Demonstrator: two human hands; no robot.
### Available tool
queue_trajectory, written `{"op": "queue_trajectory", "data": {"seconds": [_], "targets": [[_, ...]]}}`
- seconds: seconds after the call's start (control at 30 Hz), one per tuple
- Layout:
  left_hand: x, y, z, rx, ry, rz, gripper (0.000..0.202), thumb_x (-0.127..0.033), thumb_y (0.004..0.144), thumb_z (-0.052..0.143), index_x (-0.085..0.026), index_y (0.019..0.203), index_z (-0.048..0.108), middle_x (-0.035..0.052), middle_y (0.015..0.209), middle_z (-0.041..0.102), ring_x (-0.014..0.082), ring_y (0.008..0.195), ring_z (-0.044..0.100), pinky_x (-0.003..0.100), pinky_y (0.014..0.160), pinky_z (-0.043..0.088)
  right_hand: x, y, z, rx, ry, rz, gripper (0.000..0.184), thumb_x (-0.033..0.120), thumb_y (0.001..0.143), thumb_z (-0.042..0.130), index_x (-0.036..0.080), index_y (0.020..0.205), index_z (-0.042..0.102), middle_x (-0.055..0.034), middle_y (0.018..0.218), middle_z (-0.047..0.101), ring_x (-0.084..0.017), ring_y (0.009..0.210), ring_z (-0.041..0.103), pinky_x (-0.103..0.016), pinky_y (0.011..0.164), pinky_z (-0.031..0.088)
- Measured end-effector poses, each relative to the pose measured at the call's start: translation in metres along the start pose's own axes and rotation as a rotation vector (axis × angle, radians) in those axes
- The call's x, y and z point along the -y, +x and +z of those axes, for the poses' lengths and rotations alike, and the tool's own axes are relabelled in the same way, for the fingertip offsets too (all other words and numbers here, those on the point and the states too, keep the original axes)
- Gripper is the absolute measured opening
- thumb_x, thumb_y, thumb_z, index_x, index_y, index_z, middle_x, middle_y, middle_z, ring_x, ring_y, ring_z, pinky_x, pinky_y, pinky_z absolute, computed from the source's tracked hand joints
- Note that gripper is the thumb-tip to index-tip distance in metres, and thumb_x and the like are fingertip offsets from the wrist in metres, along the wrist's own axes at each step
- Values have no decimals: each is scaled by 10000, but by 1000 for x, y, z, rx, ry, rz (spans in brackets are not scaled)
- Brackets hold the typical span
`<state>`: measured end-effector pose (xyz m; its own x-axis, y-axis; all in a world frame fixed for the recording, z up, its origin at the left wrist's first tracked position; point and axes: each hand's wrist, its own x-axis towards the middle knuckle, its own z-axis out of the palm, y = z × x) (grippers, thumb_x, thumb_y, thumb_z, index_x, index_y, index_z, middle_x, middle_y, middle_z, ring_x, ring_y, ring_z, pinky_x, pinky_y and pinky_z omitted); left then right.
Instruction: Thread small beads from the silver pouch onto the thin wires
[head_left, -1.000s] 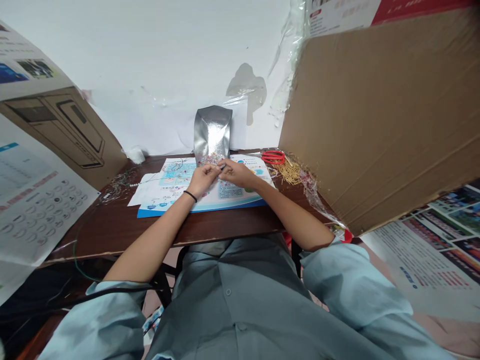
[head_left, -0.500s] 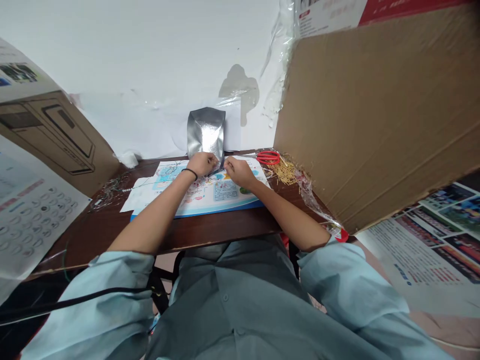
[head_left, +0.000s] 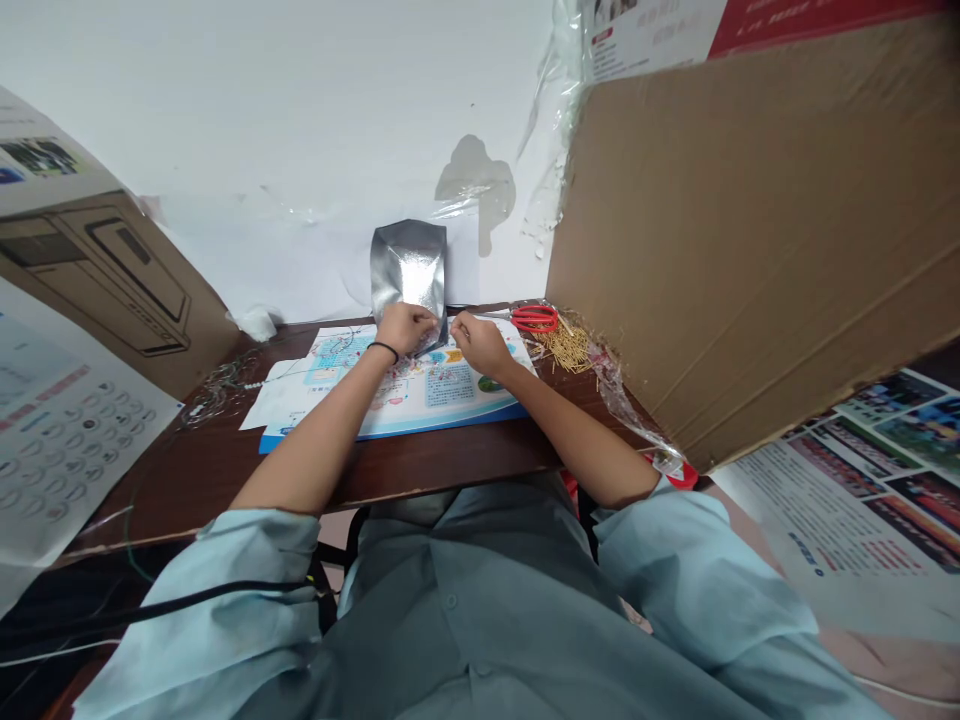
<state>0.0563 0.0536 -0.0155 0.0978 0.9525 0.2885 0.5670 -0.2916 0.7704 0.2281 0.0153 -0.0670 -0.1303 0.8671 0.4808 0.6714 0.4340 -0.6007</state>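
the left hand (head_left: 405, 328) and right hand (head_left: 480, 345) curl narrow over the far edge of a printed leaflet (head_left: 397, 420) — what they pinch is too small to tell — beside a silver foil pouch (head_left: 409, 270) upright at the counter's (head_left: 450, 465) back edge; brass pins (head_left: 568, 348) and red scissors (head_left: 534, 318) lie within the right hand's reach.

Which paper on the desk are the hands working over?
The blue-edged printed sheet, beneath the left hand and right hand; the white sheet lies to its left, away from both hands.
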Motion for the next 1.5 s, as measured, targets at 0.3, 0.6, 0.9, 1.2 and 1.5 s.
{"op": "queue_trajectory", "data": {"seconds": [0.3, 0.6, 0.9, 1.2, 1.5], "targets": [[22, -62, 9, 88, -914, -403, 160, 62, 822, 827, -93, 860, 818, 96, 844, 804, 92, 736, 726, 178, 744, 618, 0, -4, 4, -14, 17, -54, 144, 237, 1035, 501, 261, 911, 571, -20, 820, 672, -217, 783, 580, -315, 765, 389], [32, -65, 17, 132, -1001, -460, 200, 71, 833, 806, -106, 922, 836, 63, 808, 786, 73, 716, 709, 163, 740, 607, 6, -9, 5, 26, -7, -71, 135, 239, 1057, 499, 254, 967, 599, -45, 902, 732, -229, 825, 622, -315, 758, 406], [32, -65, 18, 135, -1006, -430, 150, -1, 883, 831, -128, 860, 754, 26, 755, 745, 57, 668, 667, 144, 684, 567, 13, -12, 2, 87, -41, -78, 125, 231, 1057, 543, 254, 950, 605, -33, 879, 725, -223, 804, 609, -321, 758, 376], [30, -66, 17, 131, -1009, -446, 115, -27, 945, 799, -104, 866, 766, 27, 744, 738, 50, 645, 647, 148, 681, 546, 12, -12, 1, 88, -53, -105, 168, 252, 1065, 550, 240, 930, 650, -30, 874, 721, -207, 793, 580, -315, 762, 352], [25, -67, 18, 120, -999, -478, 255, -67, 1052, 685, -121, 804, 707, 23, 715, 719, 49, 616, 619, 146, 650, 525, 7, -11, 5, 79, -61, -125, 172, 245, 1059, 544, 223, 988, 700, -44, 912, 741, -203, 813, 567, -313, 766, 342]]}}
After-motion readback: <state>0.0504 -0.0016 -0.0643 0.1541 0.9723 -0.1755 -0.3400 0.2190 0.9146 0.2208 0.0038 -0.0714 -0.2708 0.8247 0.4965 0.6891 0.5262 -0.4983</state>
